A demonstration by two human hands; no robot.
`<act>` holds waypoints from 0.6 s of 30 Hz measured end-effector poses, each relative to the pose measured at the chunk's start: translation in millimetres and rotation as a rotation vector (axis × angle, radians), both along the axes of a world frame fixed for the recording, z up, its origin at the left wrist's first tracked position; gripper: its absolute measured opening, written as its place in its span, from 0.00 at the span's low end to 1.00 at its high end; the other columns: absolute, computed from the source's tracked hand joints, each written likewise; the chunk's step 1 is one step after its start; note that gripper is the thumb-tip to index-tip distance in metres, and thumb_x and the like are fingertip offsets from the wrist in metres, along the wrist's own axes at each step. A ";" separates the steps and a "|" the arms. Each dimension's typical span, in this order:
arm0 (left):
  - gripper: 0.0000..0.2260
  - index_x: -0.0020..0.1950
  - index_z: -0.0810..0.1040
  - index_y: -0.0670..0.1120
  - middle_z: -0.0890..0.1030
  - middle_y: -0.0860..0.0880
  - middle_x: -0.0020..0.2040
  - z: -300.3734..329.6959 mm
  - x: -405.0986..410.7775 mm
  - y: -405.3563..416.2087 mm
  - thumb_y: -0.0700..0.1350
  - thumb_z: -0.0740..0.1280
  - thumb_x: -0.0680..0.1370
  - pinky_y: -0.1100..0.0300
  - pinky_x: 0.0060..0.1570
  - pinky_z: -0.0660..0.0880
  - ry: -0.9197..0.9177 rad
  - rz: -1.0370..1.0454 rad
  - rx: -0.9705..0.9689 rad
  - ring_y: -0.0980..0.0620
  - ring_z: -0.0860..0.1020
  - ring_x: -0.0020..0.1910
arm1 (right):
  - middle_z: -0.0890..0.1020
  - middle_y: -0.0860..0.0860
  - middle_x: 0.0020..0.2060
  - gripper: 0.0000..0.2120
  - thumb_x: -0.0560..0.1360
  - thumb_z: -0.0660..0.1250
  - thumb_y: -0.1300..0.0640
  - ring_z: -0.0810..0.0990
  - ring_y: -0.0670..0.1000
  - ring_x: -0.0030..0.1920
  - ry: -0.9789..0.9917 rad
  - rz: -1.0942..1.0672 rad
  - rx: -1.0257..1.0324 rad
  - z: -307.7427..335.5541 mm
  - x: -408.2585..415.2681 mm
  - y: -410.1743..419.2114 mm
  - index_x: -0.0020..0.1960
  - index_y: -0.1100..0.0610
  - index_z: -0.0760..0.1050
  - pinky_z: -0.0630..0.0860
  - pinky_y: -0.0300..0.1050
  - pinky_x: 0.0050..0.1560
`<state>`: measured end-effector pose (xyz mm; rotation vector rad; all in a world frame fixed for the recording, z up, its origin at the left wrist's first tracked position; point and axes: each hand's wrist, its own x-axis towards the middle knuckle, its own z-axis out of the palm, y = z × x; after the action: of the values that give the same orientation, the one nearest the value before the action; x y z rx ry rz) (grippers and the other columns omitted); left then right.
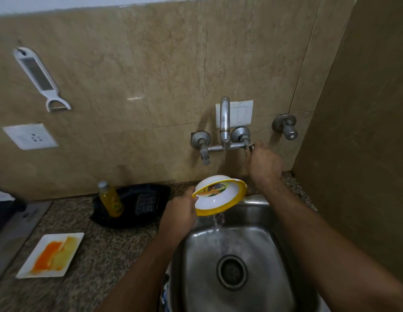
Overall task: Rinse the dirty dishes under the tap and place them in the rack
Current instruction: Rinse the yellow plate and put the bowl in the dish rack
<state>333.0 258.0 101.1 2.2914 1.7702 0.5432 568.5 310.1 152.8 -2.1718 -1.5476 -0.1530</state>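
My left hand [181, 209] grips a white bowl with a yellow rim [219, 195] by its left edge, tilted over the steel sink [272, 224]. Water spills from the bowl's lower rim into the basin. The wall tap [224, 119] stands right above the bowl, and a thin stream runs from it. My right hand [263, 162] is up at the tap's right valve handle [250, 147], fingers curled round it. A square white plate smeared with orange and yellow sauce [52, 255] lies on the counter at the left.
A black tray [151, 192] holding a yellow bottle [110, 199] and a scrub pad sits against the wall left of the sink. A white peeler [39, 77] hangs on the wall. Another valve [286, 127] sticks out at the right, beside a side wall.
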 end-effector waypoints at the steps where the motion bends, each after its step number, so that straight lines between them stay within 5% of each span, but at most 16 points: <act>1: 0.18 0.74 0.67 0.49 0.83 0.40 0.54 2.5 -1.9 -2.7 0.49 0.57 0.83 0.50 0.51 0.76 0.000 -0.002 0.009 0.38 0.81 0.54 | 0.83 0.57 0.46 0.12 0.80 0.60 0.50 0.82 0.61 0.45 0.022 0.014 -0.007 2.6 -0.3 -5.1 0.58 0.57 0.70 0.67 0.46 0.38; 5: 0.17 0.72 0.68 0.50 0.84 0.41 0.52 9.0 -12.4 -10.1 0.49 0.57 0.83 0.49 0.50 0.77 -0.007 -0.014 0.040 0.38 0.81 0.52 | 0.82 0.56 0.47 0.17 0.77 0.59 0.51 0.81 0.61 0.47 0.200 0.056 0.002 -4.8 -5.3 -47.4 0.64 0.54 0.70 0.71 0.48 0.41; 10: 0.17 0.72 0.69 0.49 0.84 0.42 0.52 12.5 -20.9 -16.9 0.49 0.57 0.83 0.51 0.48 0.77 -0.039 -0.046 0.086 0.40 0.82 0.50 | 0.85 0.49 0.50 0.17 0.74 0.67 0.54 0.83 0.53 0.50 0.471 0.377 -0.188 -33.8 -18.4 -99.1 0.63 0.48 0.76 0.78 0.48 0.50; 15: 0.16 0.70 0.73 0.49 0.85 0.43 0.49 12.1 -24.8 -27.4 0.49 0.61 0.82 0.52 0.45 0.77 -0.162 -0.096 0.153 0.41 0.83 0.47 | 0.85 0.52 0.40 0.04 0.77 0.66 0.55 0.83 0.57 0.43 0.227 0.329 -0.045 -43.1 -12.6 -108.3 0.47 0.53 0.79 0.71 0.44 0.38; 18: 0.17 0.69 0.75 0.49 0.85 0.43 0.50 9.6 -27.2 -27.5 0.49 0.65 0.80 0.52 0.46 0.77 -0.187 -0.105 0.153 0.41 0.82 0.48 | 0.85 0.50 0.40 0.05 0.78 0.67 0.56 0.83 0.52 0.41 0.164 0.355 0.028 -34.6 -9.9 -116.9 0.50 0.52 0.81 0.73 0.42 0.39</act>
<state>305.8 230.5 110.7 2.3286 1.5615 0.8696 558.6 193.2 118.3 -1.8027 -1.7885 0.1146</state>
